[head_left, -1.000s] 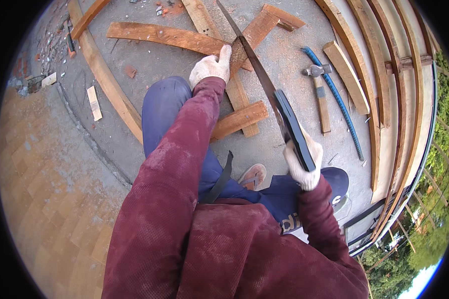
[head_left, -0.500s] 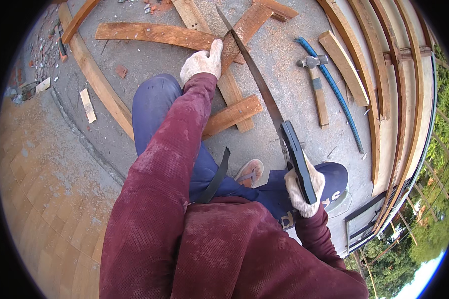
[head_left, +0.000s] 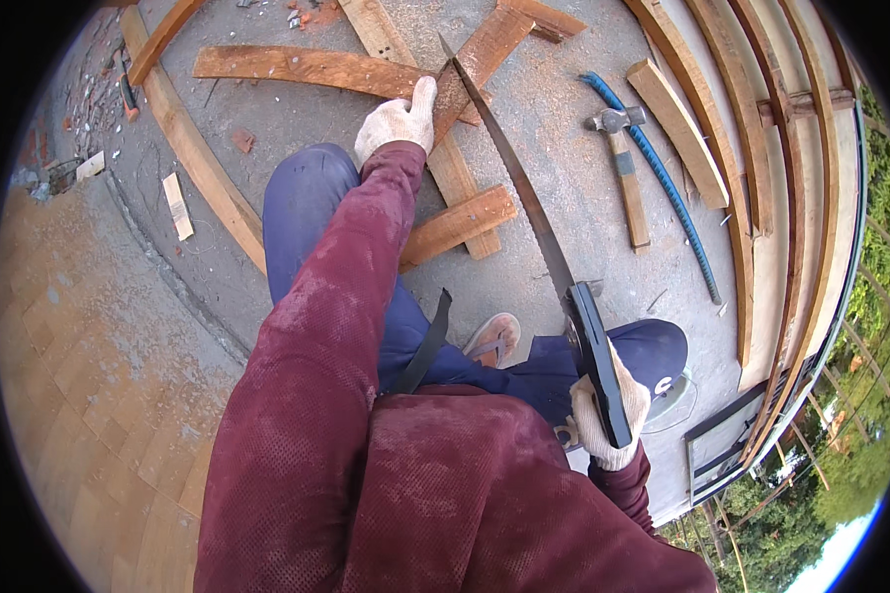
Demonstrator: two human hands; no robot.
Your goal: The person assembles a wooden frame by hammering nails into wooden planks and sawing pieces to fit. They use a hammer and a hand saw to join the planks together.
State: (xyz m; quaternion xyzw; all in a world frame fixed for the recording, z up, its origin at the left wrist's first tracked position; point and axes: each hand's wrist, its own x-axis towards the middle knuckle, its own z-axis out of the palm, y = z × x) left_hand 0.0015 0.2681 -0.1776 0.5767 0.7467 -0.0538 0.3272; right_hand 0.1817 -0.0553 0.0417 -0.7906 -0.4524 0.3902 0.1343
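Observation:
My right hand [head_left: 618, 410], in a white knitted glove, is closed round the black handle of a hand saw [head_left: 534, 203] near my right knee. The long blade slants up and left, its tip end lying across a reddish-brown wooden board [head_left: 489, 49]. At that board's near edge is my gloved left hand [head_left: 396, 124], thumb pointing up along the wood close to the blade. Its other fingers curl down and are partly hidden. Another plank [head_left: 297, 65] passes behind the left hand, and a paler plank [head_left: 453, 178] runs underneath.
A hammer [head_left: 623, 178] and a blue ribbed bar [head_left: 653, 168] lie on the concrete at the right. Beyond them are a short wood block [head_left: 677, 133] and several long timbers [head_left: 752, 119]. A short board [head_left: 460, 227] lies before my knees. Sawdust covers the ground.
My right hand has drawn the saw back toward me, down and slightly right, so less of its tip reaches past the board. The left hand stays nearly in place.

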